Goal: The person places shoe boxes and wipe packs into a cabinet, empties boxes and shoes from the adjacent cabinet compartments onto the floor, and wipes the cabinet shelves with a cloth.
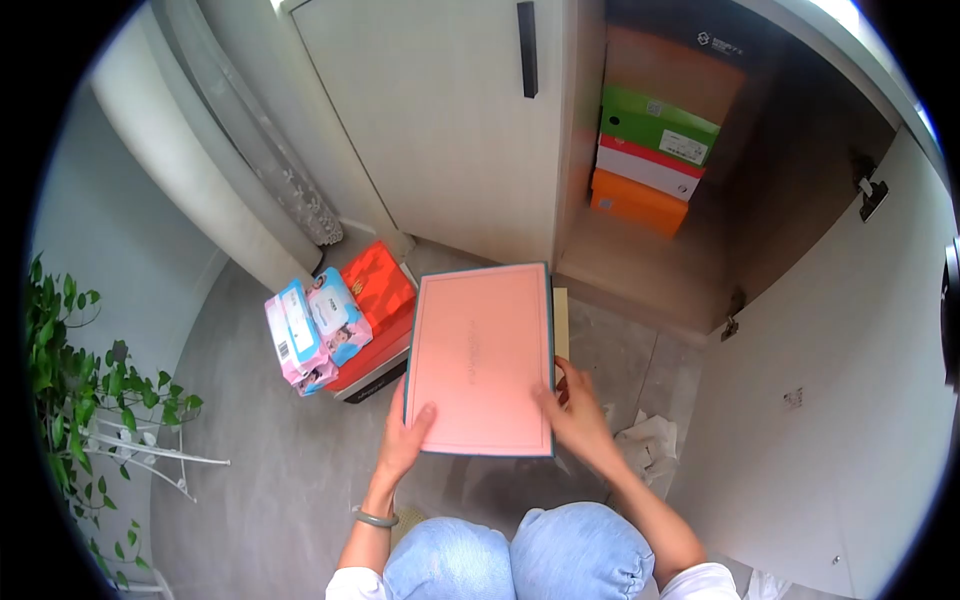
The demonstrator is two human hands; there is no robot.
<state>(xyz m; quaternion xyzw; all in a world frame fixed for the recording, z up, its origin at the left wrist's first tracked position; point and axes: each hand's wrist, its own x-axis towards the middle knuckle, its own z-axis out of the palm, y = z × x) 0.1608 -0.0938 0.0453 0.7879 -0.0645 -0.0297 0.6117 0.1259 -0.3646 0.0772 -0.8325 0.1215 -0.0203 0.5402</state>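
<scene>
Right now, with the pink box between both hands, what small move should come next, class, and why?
Probably ease the pink box forward and right toward the cabinet: the left hand and right hand hold opposite sides, the cabinet door stands open, and other boxes are stacked inside.

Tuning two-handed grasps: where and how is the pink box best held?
Probably by both long side edges of the pink box, toward its near end, coming from left and right: it's a broad, flat rectangle with long sides facing outward. The left grip and right grip are there, thumbs on top.
</scene>
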